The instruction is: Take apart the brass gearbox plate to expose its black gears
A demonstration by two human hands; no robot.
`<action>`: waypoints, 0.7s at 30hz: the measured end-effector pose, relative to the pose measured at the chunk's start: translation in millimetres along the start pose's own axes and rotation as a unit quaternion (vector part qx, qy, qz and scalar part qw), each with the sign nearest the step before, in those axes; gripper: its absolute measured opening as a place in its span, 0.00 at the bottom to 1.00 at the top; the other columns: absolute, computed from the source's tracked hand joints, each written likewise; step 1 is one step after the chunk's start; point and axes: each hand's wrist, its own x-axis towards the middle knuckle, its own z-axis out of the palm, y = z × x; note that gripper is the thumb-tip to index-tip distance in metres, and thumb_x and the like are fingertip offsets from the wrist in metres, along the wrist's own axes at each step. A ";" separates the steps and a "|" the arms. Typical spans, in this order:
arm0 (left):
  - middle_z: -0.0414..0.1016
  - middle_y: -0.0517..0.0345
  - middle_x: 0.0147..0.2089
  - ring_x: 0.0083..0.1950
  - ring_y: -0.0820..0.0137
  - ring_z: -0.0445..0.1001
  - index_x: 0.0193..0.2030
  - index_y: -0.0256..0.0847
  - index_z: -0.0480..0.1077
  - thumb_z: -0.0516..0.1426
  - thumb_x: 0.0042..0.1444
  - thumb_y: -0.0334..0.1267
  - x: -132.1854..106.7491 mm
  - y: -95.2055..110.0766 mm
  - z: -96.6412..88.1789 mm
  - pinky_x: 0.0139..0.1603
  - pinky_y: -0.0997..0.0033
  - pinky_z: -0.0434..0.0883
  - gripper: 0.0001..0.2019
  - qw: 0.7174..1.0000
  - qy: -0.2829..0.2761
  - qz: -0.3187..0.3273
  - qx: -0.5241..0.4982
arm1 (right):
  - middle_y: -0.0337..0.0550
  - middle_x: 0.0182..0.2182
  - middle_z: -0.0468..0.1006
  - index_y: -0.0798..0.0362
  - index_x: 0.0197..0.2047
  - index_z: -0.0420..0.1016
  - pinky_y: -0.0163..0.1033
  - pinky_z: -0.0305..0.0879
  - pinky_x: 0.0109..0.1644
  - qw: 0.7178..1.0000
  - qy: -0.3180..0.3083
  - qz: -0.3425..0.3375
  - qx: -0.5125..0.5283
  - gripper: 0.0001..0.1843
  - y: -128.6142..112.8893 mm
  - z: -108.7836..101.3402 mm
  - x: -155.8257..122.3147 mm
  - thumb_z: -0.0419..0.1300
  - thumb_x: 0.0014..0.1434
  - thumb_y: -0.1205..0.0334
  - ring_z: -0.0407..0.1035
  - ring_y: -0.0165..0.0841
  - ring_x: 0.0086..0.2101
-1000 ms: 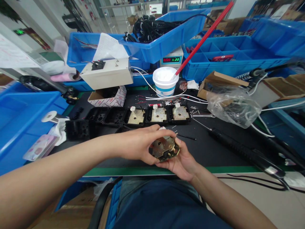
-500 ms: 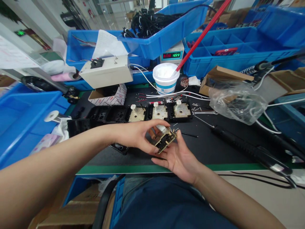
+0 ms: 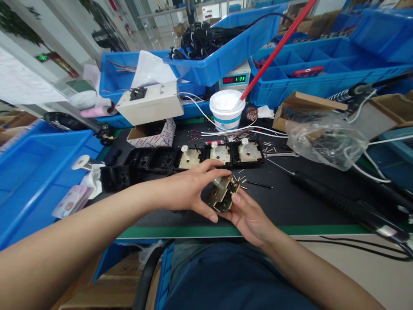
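Note:
My left hand (image 3: 190, 189) and my right hand (image 3: 250, 217) both grip a small brass-coloured plate assembly (image 3: 223, 196) with short pins, held tilted just above the black mat (image 3: 290, 202). My left fingers curl over its top and left side; my right thumb and fingers pinch its right lower edge. Behind the hands lies a row of black housings (image 3: 155, 159); three of them (image 3: 219, 154) hold similar brass plates with white knobs.
A white tub of paste (image 3: 226, 110) with a red stick (image 3: 277, 45) stands behind the row. A black tool (image 3: 335, 202) lies to the right, beside a plastic bag (image 3: 325, 140) and cardboard box (image 3: 306, 105). Blue bins (image 3: 35, 168) surround the mat. A beige box (image 3: 150, 103) and digital meter (image 3: 235, 78) sit at the back.
The plate assembly has been turned from flat to tilted on edge. My right hand opened briefly beneath it, then closed on its right edge again. Both hands stay over the mat's front.

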 end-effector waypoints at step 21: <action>0.63 0.50 0.48 0.44 0.67 0.68 0.55 0.37 0.59 0.60 0.45 0.35 1.4 11.4 1.9 0.44 0.71 0.68 0.29 0.997 -0.035 0.074 0.014 | 0.41 0.46 0.73 0.47 0.53 0.66 0.40 0.64 0.52 0.994 -0.103 0.006 -0.022 0.23 5.7 -4.0 -5.0 0.64 0.53 0.58 0.68 0.33 0.45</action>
